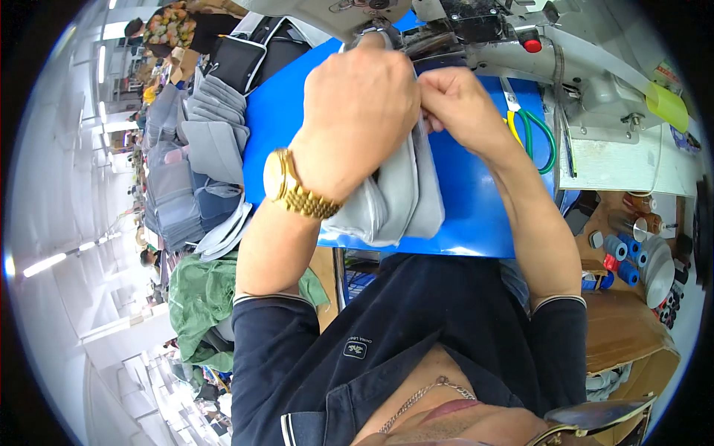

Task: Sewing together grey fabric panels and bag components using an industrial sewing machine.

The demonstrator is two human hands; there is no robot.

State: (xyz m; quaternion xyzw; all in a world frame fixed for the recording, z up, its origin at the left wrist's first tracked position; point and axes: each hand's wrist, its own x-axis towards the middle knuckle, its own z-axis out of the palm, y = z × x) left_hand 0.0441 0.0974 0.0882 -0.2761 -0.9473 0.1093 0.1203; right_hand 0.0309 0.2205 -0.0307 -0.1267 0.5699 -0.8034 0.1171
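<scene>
My left hand (358, 111), a gold watch at its wrist, is curled over the upper end of a stack of grey padded fabric pieces (394, 208) at the sewing machine head (379, 26); its fingertips are mostly hidden. My right hand (451, 104) is closed just right of it, fingers bent at the fabric's upper right edge. The grey pieces lie on a blue work surface (483, 223). Green-and-yellow scissors (541, 136) lie to the right of my right hand.
Grey and dark fabric stacks (201, 149) and black pouches (234, 63) are at left, above green cloth (201, 297). Thread spools (625, 256) and a cardboard box (625, 334) are at right, below a pale ledge (610, 163). Other people (171, 26) work in the background.
</scene>
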